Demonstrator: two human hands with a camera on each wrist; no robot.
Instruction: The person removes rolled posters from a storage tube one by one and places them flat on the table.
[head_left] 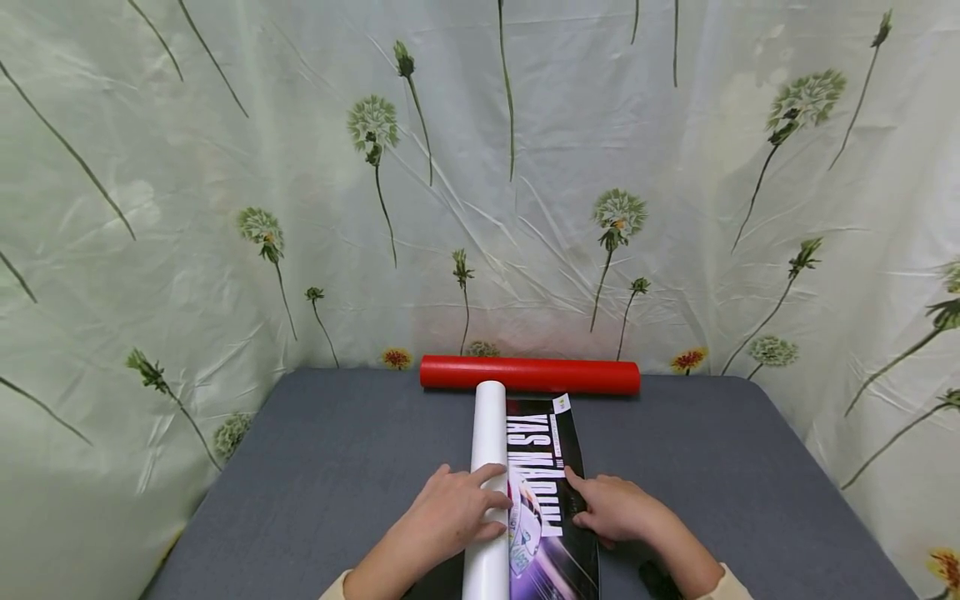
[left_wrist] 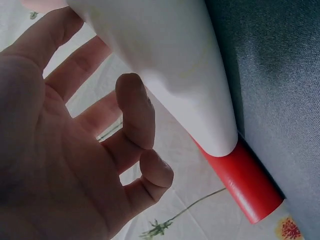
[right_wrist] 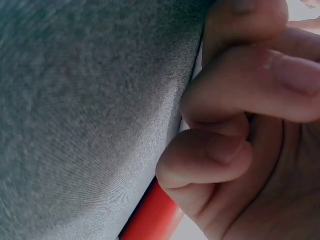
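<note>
A printed poster (head_left: 572, 550), black with white lettering and purple streaks, is partly rolled; its white back forms a long roll (head_left: 490, 429) along its left side. My left hand (head_left: 457, 508) lies across this roll, fingers spread over its top. In the left wrist view its fingers (left_wrist: 136, 112) are loosely bent beside the white roll (left_wrist: 175, 75). My right hand (head_left: 618, 508) rests at the poster's right edge, with the index finger extended onto the printed side. Its other fingers (right_wrist: 210, 155) are bent close to the table in the right wrist view.
A red tube (head_left: 532, 375) lies crosswise at the back of the dark grey table (head_left: 360, 467), just beyond the roll's far end. Behind the table hangs a pale curtain (head_left: 525, 217) printed with dandelions. A small dark object (head_left: 658, 579) sits by the right forearm.
</note>
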